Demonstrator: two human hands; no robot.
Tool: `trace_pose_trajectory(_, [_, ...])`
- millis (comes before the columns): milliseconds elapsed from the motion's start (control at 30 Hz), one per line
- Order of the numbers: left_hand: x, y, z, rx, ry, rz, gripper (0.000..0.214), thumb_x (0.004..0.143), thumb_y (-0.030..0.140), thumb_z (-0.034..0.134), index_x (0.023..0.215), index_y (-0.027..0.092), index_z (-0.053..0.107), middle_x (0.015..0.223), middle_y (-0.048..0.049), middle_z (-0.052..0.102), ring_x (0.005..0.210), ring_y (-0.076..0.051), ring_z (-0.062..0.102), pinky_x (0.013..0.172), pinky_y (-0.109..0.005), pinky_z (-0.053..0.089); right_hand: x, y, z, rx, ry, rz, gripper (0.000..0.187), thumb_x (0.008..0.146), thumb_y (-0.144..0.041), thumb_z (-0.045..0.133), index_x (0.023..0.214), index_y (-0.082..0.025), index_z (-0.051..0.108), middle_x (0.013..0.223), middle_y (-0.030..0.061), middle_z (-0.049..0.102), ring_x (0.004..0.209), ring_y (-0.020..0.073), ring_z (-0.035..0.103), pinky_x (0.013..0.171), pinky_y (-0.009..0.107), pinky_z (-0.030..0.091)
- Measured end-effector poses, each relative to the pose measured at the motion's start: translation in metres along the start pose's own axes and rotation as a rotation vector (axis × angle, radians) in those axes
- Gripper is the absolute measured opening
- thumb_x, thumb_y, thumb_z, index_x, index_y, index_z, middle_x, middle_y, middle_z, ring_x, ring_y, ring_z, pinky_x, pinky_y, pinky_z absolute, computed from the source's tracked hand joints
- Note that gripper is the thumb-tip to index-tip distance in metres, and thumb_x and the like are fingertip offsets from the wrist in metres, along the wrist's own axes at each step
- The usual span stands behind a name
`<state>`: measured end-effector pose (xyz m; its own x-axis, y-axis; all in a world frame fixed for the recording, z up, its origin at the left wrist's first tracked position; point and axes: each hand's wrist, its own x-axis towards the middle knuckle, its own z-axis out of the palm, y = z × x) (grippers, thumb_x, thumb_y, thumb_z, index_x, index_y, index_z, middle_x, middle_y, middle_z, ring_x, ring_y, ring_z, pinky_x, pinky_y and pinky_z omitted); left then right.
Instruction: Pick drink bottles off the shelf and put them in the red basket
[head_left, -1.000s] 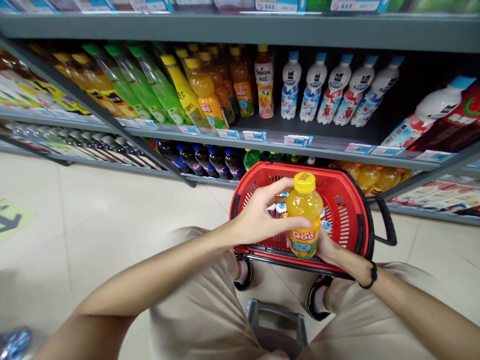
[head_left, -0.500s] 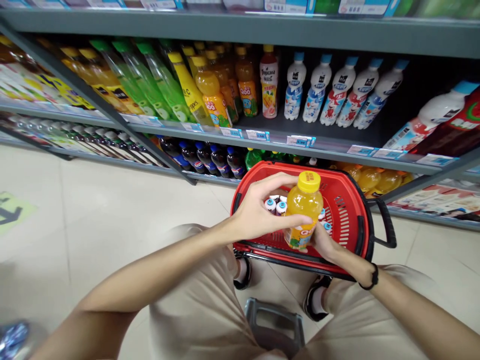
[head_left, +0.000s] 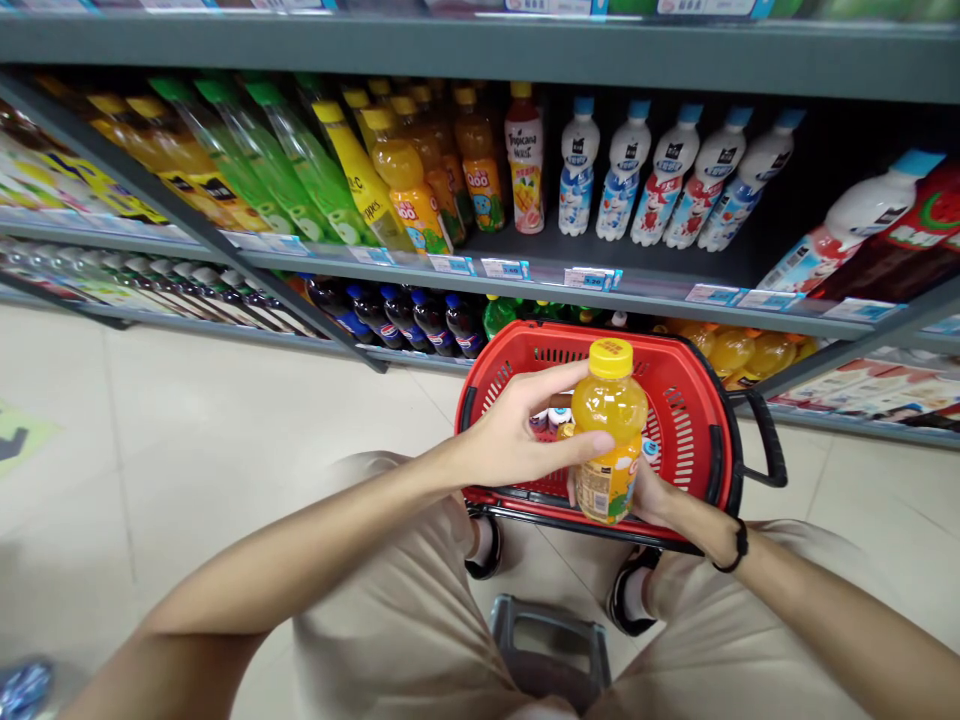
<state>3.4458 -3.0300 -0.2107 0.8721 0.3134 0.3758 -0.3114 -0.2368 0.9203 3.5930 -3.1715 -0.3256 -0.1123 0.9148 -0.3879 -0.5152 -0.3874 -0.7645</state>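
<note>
An orange juice bottle with a yellow cap stands nearly upright between my hands, above the red shopping basket. My left hand grips its left side, the thumb across the front and the fingers behind. From below and the right, my right hand supports it, with most of its fingers hidden behind the bottle. The label side facing me has small print and a barcode. Beneath the bottle, several small white-topped bottles lie partly covered inside the basket.
The shelf ahead carries Qoo bottles, green bottles and white blue-capped bottles. Dark cola bottles fill the lower shelf. A black basket handle juts right. A grey stool is between my legs.
The juice bottle has turned in my hands, so its barcode side replaces the Qoo logo at the front. Both hands keep hold of it. My view has shifted slightly.
</note>
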Motion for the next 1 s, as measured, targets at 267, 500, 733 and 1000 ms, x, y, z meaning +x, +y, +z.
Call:
trace_pose_trajectory(267, [0.001, -0.004, -0.005, 0.101, 0.139, 0.111, 0.059, 0.072, 0.018, 0.093, 0.128, 0.019, 0.074, 0.127, -0.0106, 0.075, 0.11, -0.022, 0.072, 0.1, -0.035, 0.059, 0.007, -0.006, 0.008, -0.038, 0.199, -0.1, 0.061, 0.083, -0.077, 0.062, 0.111, -0.024, 0.072, 0.092, 0.0065, 0.078, 0.085, 0.0276, 0.069, 0.061, 0.035, 0.051])
trace_pose_trajectory(500, [0.002, -0.015, -0.01, 0.256, 0.205, 0.113, 0.062, 0.07, 0.033, 0.097, 0.126, 0.02, 0.073, 0.123, -0.011, 0.073, 0.112, -0.025, 0.069, 0.1, -0.04, 0.057, 0.013, -0.007, 0.006, -0.057, 0.342, -0.174, 0.052, 0.088, -0.068, 0.057, 0.108, -0.021, 0.071, 0.086, 0.0036, 0.076, 0.075, 0.0233, 0.065, 0.05, 0.029, 0.041])
trace_pose_trajectory(733, [0.004, -0.003, -0.004, 0.331, 0.042, 0.108, 0.065, 0.081, 0.038, 0.09, 0.138, 0.019, 0.067, 0.131, -0.0139, 0.07, 0.125, -0.028, 0.065, 0.112, -0.045, 0.051, 0.014, -0.002, 0.0, 0.042, 0.381, -0.261, 0.049, 0.083, -0.066, 0.067, 0.108, -0.025, 0.075, 0.1, 0.0045, 0.082, 0.113, 0.0317, 0.068, 0.092, 0.043, 0.057])
trace_pose_trajectory(1000, [0.004, 0.005, -0.006, 0.328, -0.063, 0.064, 0.05, 0.094, 0.026, 0.072, 0.142, 0.017, 0.065, 0.143, -0.0153, 0.067, 0.127, -0.026, 0.067, 0.114, -0.042, 0.051, 0.009, 0.01, 0.002, 0.164, 0.22, 0.001, 0.06, 0.083, -0.078, 0.06, 0.108, -0.026, 0.074, 0.1, 0.0074, 0.082, 0.099, 0.0318, 0.074, 0.08, 0.045, 0.061])
